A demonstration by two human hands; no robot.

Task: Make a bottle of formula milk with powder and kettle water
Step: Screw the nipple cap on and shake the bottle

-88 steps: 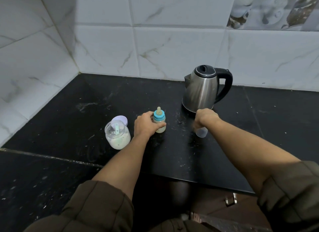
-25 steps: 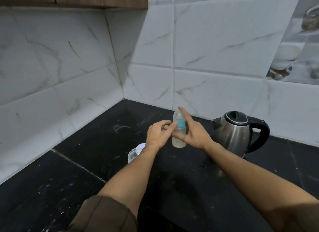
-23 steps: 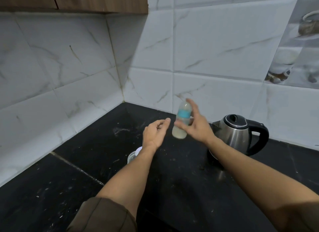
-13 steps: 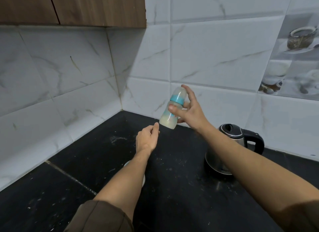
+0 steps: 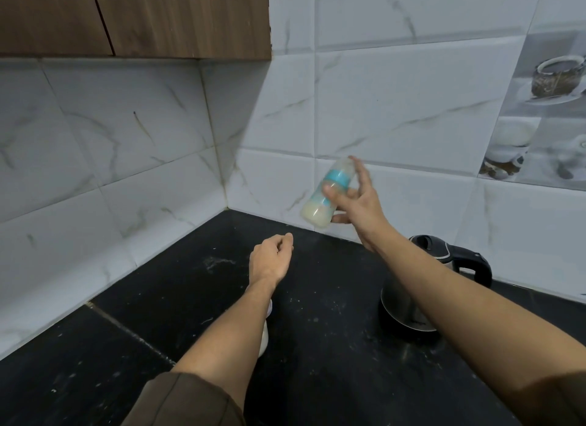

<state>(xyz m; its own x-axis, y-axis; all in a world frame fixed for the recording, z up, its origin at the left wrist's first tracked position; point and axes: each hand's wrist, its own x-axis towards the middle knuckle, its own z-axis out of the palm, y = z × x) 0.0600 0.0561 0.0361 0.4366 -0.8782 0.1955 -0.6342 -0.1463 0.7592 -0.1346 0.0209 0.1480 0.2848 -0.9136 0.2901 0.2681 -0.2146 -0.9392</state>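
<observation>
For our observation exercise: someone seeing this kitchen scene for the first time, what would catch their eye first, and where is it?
First, the baby bottle with a blue collar, raised and tilted against the white tiles in the right hand, pale milk in its lower end. Below it, the left hand hangs empty over the black counter. The steel kettle sits at right, partly behind the right forearm.

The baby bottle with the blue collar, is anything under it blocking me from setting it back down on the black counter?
Nothing visible. The capped baby bottle with the blue collar, tilted in the right hand, hangs over bare black stone counter. The empty left hand is lower left of it, the steel kettle off to the right.
</observation>
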